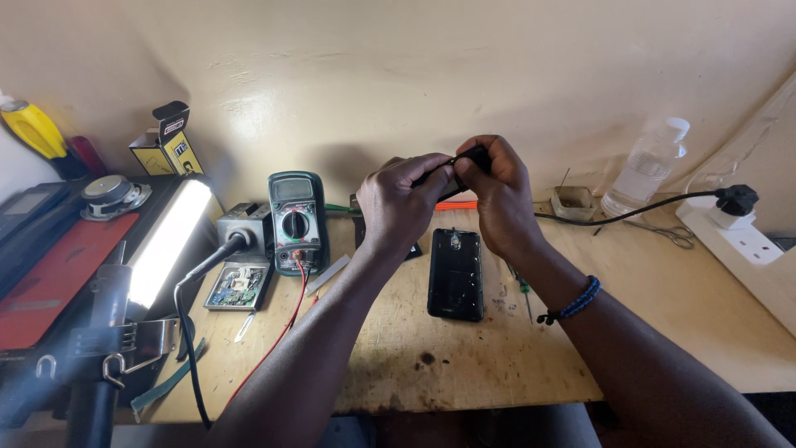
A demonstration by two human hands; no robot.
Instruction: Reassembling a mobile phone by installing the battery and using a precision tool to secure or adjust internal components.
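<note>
Here, both hands meet above the wooden bench (464,357), pinching one small black part (464,162) between them. The left hand (398,203) closes its fingertips narrowly on the part's near end; the right hand (497,195) wraps thumb and fingers around the far end. Just below the grip lies a black phone (455,274), flat and apart from the hands. Left of the grip stands a green multimeter (295,220) with red leads. Well to the right of it stand a clear bottle (647,166) and a white power strip (746,241).
</note>
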